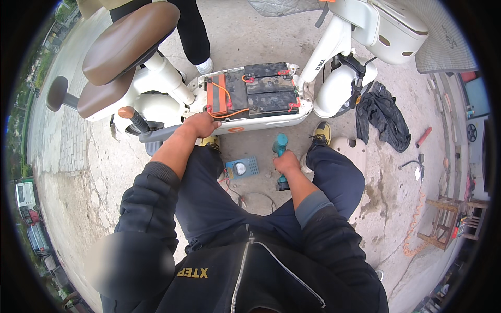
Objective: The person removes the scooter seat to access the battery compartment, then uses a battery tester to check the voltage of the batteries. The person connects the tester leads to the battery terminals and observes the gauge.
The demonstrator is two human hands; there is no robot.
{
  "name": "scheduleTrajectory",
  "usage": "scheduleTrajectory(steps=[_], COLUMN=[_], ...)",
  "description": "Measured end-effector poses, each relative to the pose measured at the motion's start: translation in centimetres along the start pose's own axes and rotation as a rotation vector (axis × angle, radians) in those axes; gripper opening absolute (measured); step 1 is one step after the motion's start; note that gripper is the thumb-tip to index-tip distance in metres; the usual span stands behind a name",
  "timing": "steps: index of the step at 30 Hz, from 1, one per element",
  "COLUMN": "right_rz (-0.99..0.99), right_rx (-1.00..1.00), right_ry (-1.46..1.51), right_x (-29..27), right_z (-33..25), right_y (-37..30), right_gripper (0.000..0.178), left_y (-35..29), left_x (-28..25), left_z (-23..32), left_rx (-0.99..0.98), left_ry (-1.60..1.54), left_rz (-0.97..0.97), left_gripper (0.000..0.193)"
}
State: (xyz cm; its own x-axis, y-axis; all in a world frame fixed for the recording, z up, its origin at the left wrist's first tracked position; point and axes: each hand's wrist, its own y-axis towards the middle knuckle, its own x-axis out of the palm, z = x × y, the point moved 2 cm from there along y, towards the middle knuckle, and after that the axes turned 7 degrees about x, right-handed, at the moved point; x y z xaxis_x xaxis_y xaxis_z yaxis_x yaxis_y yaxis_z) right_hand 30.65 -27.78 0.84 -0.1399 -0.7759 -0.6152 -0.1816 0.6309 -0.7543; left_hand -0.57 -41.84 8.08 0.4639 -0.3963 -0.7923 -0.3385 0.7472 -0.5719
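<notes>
A white electric scooter (pixel 271 123) stands across in front of me, its floor compartment uncovered. Inside sit several dark batteries (pixel 269 85), joined by orange wires with red terminal caps; the leftmost battery (pixel 216 94) has an orange casing. My left hand (pixel 201 125) is at the compartment's near left rim, fingers curled by an orange wire; what they hold, if anything, is hidden. My right hand (pixel 286 163) is closed round the grip of a teal cordless drill (pixel 281 142), held between my knees with its head away from me.
A blue meter (pixel 242 168) with a round dial and leads lies on the concrete between my feet. To the right are a dark crumpled cloth (pixel 383 117), a red-handled tool (pixel 424 136), a coiled orange hose (pixel 412 245) and a wooden stool (pixel 443 221). Another person's legs (pixel 194 36) stand beyond the scooter.
</notes>
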Motion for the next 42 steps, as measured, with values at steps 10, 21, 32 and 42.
scheduleTrajectory(steps=[10,21,32,42], right_rz=[-0.042,-0.029,0.014,0.024], right_rx=[0.019,-0.018,-0.049,-0.046], right_ry=[-0.007,-0.014,-0.016,-0.012], right_x=[0.5,1.0,0.7,0.4], right_z=[0.2,0.7,0.5,0.4], right_y=[1.0,1.6,1.2,0.8], right_gripper=[0.055,0.057,0.052,0.049], left_y=[-0.5,-0.5,0.4,-0.8], left_x=[-0.8,-0.7,0.2,-1.0], left_z=[0.8,0.5,-0.3,1.0], left_rx=[-0.015,-0.054,-0.069,-0.031], left_ry=[0.012,-0.057,-0.06,0.007], left_rz=[-0.015,0.12,0.076,0.079], left_gripper=[0.055,0.052,0.047,0.047])
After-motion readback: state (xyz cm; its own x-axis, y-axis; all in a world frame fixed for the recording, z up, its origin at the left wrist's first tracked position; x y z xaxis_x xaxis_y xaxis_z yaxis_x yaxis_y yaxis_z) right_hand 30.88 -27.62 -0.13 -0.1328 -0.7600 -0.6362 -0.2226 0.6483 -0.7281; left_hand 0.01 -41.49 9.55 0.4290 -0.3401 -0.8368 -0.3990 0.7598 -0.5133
